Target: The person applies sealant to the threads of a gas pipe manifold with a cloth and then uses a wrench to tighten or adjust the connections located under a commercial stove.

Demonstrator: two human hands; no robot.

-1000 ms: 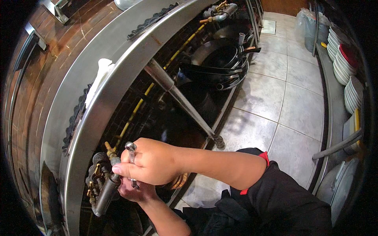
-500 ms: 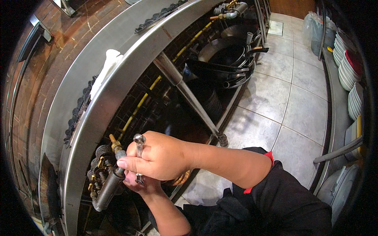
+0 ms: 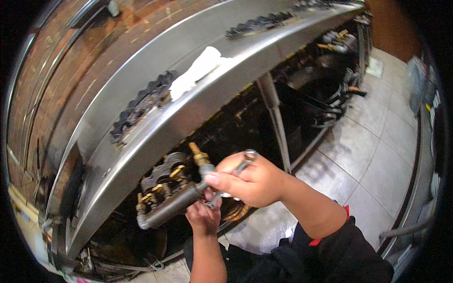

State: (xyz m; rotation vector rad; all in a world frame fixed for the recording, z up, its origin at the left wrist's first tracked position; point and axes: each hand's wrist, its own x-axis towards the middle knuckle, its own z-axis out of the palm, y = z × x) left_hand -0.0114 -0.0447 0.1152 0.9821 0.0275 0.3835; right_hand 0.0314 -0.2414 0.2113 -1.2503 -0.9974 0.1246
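My right hand is closed around a metal wrench, whose rounded upper end sticks out above the fist. The thumb lies along the end of a thick grey gas pipe. Just below, my left hand has its fingers curled at the wrench's lower end, by the underside of the pipe; part of that grip is hidden. A brass fitting with a copper-coloured tip rises from the pipe's end beside my right hand. Several brass valves with dark round parts line the pipe.
Above the pipe runs a long steel stove counter, with a crumpled white cloth and black burner rings. A metal leg stands beyond my hands. Dark woks sit low at the far end. Tiled floor lies right.
The view has swung, so the counter, pipe and hands appear further right, and more of the counter top shows. The wrench leans more to the right; both hands keep hold of it.
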